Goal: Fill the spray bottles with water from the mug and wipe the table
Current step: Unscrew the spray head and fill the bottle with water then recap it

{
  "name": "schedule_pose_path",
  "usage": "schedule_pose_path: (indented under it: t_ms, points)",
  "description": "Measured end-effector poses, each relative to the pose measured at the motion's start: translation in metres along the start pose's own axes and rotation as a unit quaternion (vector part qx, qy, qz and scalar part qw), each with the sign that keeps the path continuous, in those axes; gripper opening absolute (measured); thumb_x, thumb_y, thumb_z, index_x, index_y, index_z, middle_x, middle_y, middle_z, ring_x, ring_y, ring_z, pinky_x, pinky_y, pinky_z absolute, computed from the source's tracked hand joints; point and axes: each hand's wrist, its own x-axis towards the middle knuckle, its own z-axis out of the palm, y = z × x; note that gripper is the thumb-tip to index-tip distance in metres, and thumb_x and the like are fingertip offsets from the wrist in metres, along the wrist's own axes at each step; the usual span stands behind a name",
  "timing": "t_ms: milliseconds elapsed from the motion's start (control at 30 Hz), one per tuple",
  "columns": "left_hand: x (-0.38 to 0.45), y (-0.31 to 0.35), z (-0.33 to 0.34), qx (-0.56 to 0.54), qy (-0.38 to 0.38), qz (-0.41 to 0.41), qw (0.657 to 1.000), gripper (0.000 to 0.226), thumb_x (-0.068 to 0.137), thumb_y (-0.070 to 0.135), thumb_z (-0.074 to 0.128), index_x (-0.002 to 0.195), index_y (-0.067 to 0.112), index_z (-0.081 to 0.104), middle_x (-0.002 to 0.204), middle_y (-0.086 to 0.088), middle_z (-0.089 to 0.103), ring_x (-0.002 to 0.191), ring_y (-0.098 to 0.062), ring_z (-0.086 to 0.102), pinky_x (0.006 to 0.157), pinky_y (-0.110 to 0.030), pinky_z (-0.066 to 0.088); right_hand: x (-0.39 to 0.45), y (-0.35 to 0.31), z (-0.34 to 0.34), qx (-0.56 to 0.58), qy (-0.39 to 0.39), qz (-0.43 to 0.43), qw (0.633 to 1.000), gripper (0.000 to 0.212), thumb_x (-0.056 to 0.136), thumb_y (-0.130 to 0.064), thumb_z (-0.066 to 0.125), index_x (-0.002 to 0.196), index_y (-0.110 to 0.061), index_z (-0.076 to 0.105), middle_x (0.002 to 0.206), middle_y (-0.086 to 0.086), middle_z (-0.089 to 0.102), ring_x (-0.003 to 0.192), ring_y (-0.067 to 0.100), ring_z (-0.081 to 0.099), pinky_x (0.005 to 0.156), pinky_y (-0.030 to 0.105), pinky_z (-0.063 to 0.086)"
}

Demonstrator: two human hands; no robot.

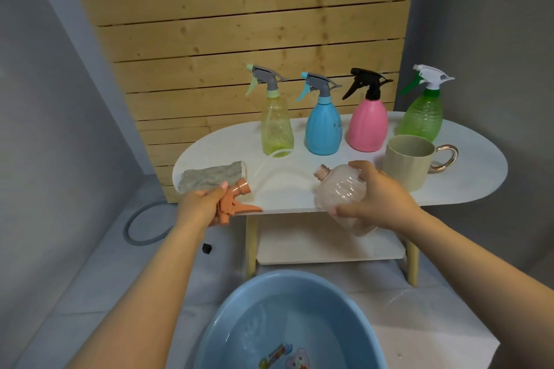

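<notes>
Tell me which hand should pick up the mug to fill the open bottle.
Probably the right hand: it is next to the mug, but it holds the clear bottle, so the bottle must go down first. The left hand holds the orange sprayer head at the far end.

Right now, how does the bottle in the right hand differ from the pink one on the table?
The clear bottle is see-through, tilted, held in the right hand, sprayer off. The pink bottle is opaque, upright on the table, black sprayer on. Both are ribbed and rounded.
</notes>
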Motion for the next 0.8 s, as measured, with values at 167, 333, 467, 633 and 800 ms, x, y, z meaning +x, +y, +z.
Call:
schedule_pose_path:
  t_ms: [167,333,467,633,800]
  points:
    - [0.007,0.004,0.030,-0.071,-0.038,-0.018,0.997,0.016,0.091,0.018,0.062,0.084,0.003,0.061,0.067,-0.012,0.068,0.040,-0.014,0.060,0.043,-0.020,0.052,0.002,-0.003,0.001,0.101,0.031,0.043,0.994,0.094,0.062,-0.043,0.083,0.136,-0.018,0.031,0.132,0.007,0.046,0.117,0.024,0.049,0.094,0.036,0.043]
    - [0.012,0.004,0.054,-0.066,-0.067,-0.008,0.996,0.020,0.092,0.012,0.059,0.098,-0.007,0.064,0.092,-0.017,0.072,0.077,-0.028,0.069,0.081,-0.037,0.055,0.005,-0.005,0.007,0.164,0.022,0.041,0.985,0.094,0.061,-0.036,0.086,0.133,-0.018,0.030,0.132,0.007,0.044,0.113,0.022,0.051,0.090,0.031,0.042]
    - [0.012,0.005,0.068,-0.015,-0.077,0.042,0.996,0.023,0.098,0.019,0.049,0.089,0.006,0.067,0.070,0.001,0.073,0.076,-0.025,0.065,0.072,-0.019,0.051,0.007,-0.007,0.009,0.192,0.022,0.035,0.981,0.094,0.061,-0.036,0.086,0.134,-0.018,0.029,0.131,0.006,0.044,0.113,0.022,0.050,0.093,0.033,0.043]
    - [0.000,0.015,0.073,0.016,-0.079,0.106,0.991,0.013,0.100,0.021,0.044,0.103,0.019,0.057,0.090,0.013,0.070,0.075,0.000,0.063,0.061,-0.008,0.042,0.005,-0.009,0.006,0.271,0.002,0.032,0.962,0.087,0.063,-0.035,0.085,0.131,-0.022,0.031,0.123,0.002,0.045,0.113,0.017,0.049,0.091,0.028,0.042]
    - [-0.016,0.026,0.067,0.006,-0.230,0.162,0.960,0.029,0.091,0.017,0.060,0.119,0.024,0.058,0.121,0.004,0.060,0.100,0.000,0.064,0.072,-0.012,0.045,0.001,-0.011,0.002,0.398,-0.058,0.026,0.915,0.084,0.067,-0.031,0.083,0.133,-0.029,0.031,0.130,-0.002,0.046,0.115,0.013,0.051,0.080,0.019,0.049]
